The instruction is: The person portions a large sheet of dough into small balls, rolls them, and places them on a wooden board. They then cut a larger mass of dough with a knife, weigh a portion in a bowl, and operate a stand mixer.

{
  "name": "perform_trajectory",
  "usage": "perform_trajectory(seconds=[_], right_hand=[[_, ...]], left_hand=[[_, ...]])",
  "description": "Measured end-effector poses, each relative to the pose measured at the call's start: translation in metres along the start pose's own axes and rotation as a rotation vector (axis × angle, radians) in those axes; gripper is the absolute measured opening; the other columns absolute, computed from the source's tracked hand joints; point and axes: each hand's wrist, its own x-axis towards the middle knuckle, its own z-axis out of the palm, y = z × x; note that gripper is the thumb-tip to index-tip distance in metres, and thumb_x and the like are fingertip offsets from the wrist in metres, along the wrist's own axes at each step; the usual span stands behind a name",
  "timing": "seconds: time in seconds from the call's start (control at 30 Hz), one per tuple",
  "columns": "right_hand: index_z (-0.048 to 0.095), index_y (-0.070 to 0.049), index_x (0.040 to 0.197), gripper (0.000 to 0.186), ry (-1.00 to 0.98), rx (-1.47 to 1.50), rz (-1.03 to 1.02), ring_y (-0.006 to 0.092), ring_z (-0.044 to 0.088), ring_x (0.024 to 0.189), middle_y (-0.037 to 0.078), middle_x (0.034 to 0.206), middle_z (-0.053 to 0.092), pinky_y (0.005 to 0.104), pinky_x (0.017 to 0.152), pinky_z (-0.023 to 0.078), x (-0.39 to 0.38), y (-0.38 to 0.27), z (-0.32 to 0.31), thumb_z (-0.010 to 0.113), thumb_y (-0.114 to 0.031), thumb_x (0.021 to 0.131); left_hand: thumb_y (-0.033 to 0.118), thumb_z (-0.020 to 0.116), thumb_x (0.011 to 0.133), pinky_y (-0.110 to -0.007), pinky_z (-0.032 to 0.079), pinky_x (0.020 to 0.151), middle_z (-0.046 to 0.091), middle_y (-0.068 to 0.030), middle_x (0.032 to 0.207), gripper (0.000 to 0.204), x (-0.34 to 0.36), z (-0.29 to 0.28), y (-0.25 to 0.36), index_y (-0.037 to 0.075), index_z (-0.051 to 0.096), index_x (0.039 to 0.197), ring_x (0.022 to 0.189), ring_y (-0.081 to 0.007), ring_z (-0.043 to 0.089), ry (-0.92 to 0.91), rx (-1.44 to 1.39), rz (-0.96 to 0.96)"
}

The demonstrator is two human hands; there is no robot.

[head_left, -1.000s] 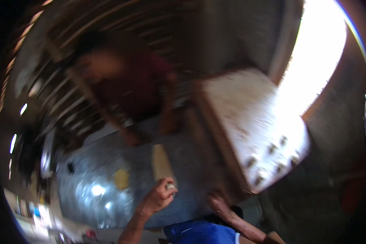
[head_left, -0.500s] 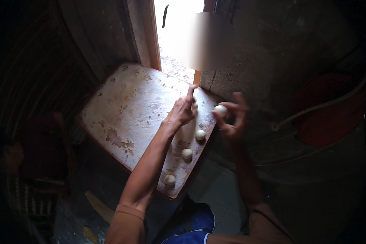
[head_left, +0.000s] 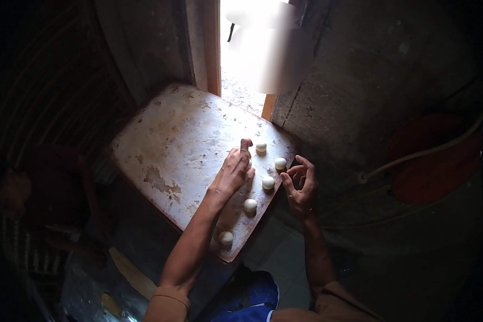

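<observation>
The left hand (head_left: 234, 170) curled over a half-hidden ball (head_left: 249, 163) on the white counter (head_left: 163, 126); whether it gripped it, I could not tell. The right hand (head_left: 304, 194), thumb and fingers apart, stood just beside a second ball (head_left: 280, 163) near the counter's right edge. Three balls (head_left: 250, 205) led down to the near corner; a sixth ball (head_left: 261, 147) lay toward the doorway (head_left: 239, 70).

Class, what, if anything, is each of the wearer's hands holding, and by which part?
Right hand: nothing; its fingers are apart beside a white ball. Left hand: a mostly hidden ball shows, but whether it is held cannot be told.
</observation>
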Motion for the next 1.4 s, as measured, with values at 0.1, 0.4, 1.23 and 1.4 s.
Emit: perform_trajectory(seconds=[0.1,0.4,1.23,1.4], right_hand=[[0.057,-0.004,0.133,0.050,-0.040,0.073,0.095,0.0141,0.058,0.084,0.004,0.092,0.066,0.0318,0.080,0.049,-0.010,-0.020,-0.010,0.079,-0.016,0.090],[0.064,0.002,0.109,0.025,-0.808,0.538,-0.259,0.0199,0.063,0.073,0.011,0.085,0.065,0.0326,0.066,0.050,-0.174,-0.163,0.046,0.071,0.004,0.085],[0.063,0.001,0.098,0.036,-1.354,0.025,-0.231,0.0396,0.067,0.065,0.023,0.076,0.067,0.0473,0.062,0.052,-0.413,-0.177,0.235,0.050,-0.032,0.105],[0.060,-0.002,0.098,0.030,-1.315,-0.019,-0.511,0.0477,0.068,0.074,0.026,0.086,0.069,0.0531,0.065,0.055,-0.394,-0.210,0.169,0.054,-0.031,0.103]], left_hand=[[0.024,0.087,0.075,-0.055,0.041,0.103,0.061,-0.0185,0.131,0.121,-0.020,-0.019,0.016,0.009,0.003,0.161,0.117,-0.0379,0.059,0.070,0.200,-0.053],[0.004,0.073,0.086,-0.036,0.049,0.094,0.061,-0.0120,0.112,0.037,-0.303,-0.134,0.178,0.004,0.058,0.120,0.102,-0.0239,0.063,0.657,0.008,-0.750],[0.031,0.061,0.102,-0.037,0.058,0.091,0.073,-0.0168,0.114,0.038,-0.528,-0.195,0.207,-0.001,0.068,0.121,0.101,-0.0280,0.072,0.811,-1.111,-1.644],[0.035,0.051,0.105,-0.029,0.050,0.065,0.063,-0.0032,0.079,0.034,-0.527,-0.152,0.136,0.006,0.065,0.096,0.065,-0.0142,0.059,0.902,-2.129,-1.015]])
